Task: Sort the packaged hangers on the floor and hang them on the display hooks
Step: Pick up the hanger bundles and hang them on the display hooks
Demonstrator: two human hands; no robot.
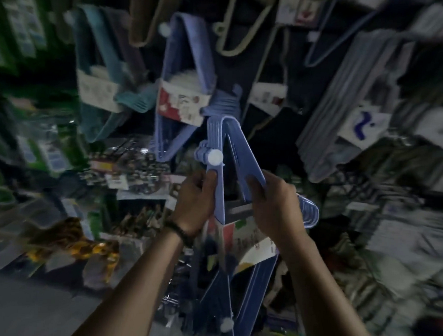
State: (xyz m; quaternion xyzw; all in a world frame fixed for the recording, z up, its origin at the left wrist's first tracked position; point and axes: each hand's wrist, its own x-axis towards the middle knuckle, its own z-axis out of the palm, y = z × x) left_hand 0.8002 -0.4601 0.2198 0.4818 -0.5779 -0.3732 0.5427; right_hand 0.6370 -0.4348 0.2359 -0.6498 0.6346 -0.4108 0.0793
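L hand (194,197), R hand (278,203) gripping blue hanger pack (242,151), similar pack (169,72) hung behind

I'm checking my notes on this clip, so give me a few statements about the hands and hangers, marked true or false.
1. The left hand and the right hand both grip the blue hanger pack. True.
2. No bracelet is worn. False: a dark bracelet sits just below the left hand.
3. The gripped hangers are green. False: they are blue.
4. A second blue pack and a teal pack hang beyond the hands. True.
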